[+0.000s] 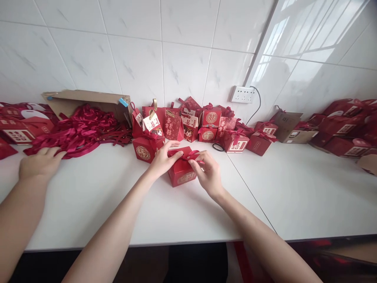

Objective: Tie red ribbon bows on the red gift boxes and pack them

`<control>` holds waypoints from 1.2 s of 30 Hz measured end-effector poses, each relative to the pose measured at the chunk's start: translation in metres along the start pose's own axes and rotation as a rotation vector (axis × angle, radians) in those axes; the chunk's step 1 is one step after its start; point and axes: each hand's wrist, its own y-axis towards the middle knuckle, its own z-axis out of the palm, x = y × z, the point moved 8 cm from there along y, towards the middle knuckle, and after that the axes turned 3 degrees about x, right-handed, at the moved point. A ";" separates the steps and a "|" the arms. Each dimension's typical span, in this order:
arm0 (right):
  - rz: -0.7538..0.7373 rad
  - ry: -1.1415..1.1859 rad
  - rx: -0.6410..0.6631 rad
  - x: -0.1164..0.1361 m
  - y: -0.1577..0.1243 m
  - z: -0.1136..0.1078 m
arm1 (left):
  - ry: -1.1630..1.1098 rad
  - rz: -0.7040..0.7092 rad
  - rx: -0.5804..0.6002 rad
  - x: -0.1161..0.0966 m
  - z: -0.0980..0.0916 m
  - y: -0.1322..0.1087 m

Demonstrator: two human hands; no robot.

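Observation:
A red gift box (178, 177) with a gold round print sits on the white table in front of me. My left hand (165, 160) steadies it from the left, thumb across the top beside the ribbon and fingers reaching behind. On the right, my right hand (209, 173) pinches the dark-red satin ribbon (193, 155) tied over the box top. Just behind my left hand stands a second red gift box (143, 149) with a bow.
Another person's hand (41, 164) rests by a heap of red ribbons (85, 127) spilling from a cardboard box (63, 100). Several finished gift boxes (235, 142) line the wall. A black ring (218, 147) lies near them. A power strip (243, 94) is on the wall.

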 end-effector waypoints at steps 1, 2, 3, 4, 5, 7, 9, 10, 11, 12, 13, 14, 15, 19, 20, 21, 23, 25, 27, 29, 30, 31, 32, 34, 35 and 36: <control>-0.040 -0.030 0.019 0.003 0.000 0.001 | -0.010 0.048 0.027 -0.004 0.004 -0.001; -0.100 -0.066 0.054 0.007 -0.001 0.004 | -0.017 0.091 0.069 -0.008 0.008 -0.003; -0.172 -0.105 0.096 0.013 -0.002 0.008 | -0.019 0.121 0.119 -0.010 0.013 -0.004; -0.246 -0.143 0.136 0.018 -0.005 0.012 | -0.021 0.142 0.163 -0.011 0.016 -0.006; -0.312 -0.174 0.166 0.023 -0.008 0.015 | -0.026 0.156 0.196 -0.011 0.019 -0.007; -0.398 -0.220 0.188 0.028 -0.013 0.018 | -0.033 0.170 0.233 -0.010 0.021 -0.009; -0.447 -0.236 0.189 0.030 -0.016 0.020 | -0.018 0.170 0.225 -0.008 0.021 -0.008; -0.462 -0.234 0.191 0.030 -0.017 0.020 | -0.003 0.163 0.205 -0.008 0.020 -0.008; -0.475 -0.229 0.196 0.031 -0.017 0.020 | 0.013 0.152 0.182 -0.007 0.020 -0.007; -0.485 -0.222 0.202 0.031 -0.017 0.021 | 0.024 0.141 0.156 -0.007 0.019 -0.006; -0.488 -0.213 0.206 0.031 -0.017 0.020 | 0.030 0.132 0.133 -0.007 0.018 -0.005; -0.484 -0.204 0.206 0.031 -0.017 0.020 | 0.030 0.129 0.119 -0.007 0.018 -0.005; -0.476 -0.193 0.205 0.031 -0.016 0.019 | 0.029 0.133 0.113 -0.008 0.018 -0.004; -0.437 -0.140 0.193 0.029 -0.014 0.016 | 0.033 0.153 0.121 -0.010 0.018 -0.004; -0.432 -0.130 0.199 0.029 -0.015 0.016 | 0.037 0.151 0.118 -0.009 0.018 -0.004; -0.431 -0.122 0.208 0.028 -0.015 0.017 | 0.042 0.148 0.114 -0.009 0.017 -0.004; -0.436 -0.104 0.222 0.027 -0.015 0.017 | 0.053 0.140 0.104 -0.008 0.016 -0.003; -0.442 -0.083 0.227 0.027 -0.016 0.017 | 0.062 0.134 0.096 -0.009 0.016 -0.003; -0.438 -0.069 0.236 0.026 -0.016 0.017 | 0.077 0.137 0.088 -0.012 0.016 -0.004; -0.431 -0.066 0.250 0.026 -0.016 0.018 | 0.103 0.151 0.076 -0.017 0.015 -0.005; -0.430 -0.067 0.255 0.027 -0.016 0.019 | 0.118 0.162 0.076 -0.019 0.014 -0.006; -0.430 -0.069 0.258 0.027 -0.016 0.020 | 0.132 0.168 0.082 -0.021 0.014 -0.007; -0.431 -0.070 0.257 0.028 -0.017 0.020 | 0.145 0.169 0.092 -0.022 0.014 -0.007; -0.432 -0.065 0.251 0.030 -0.017 0.021 | 0.160 0.158 0.121 -0.023 0.015 -0.009; -0.431 -0.059 0.247 0.030 -0.017 0.021 | 0.163 0.154 0.134 -0.022 0.016 -0.009; -0.430 -0.053 0.243 0.031 -0.017 0.021 | 0.165 0.152 0.144 -0.022 0.016 -0.009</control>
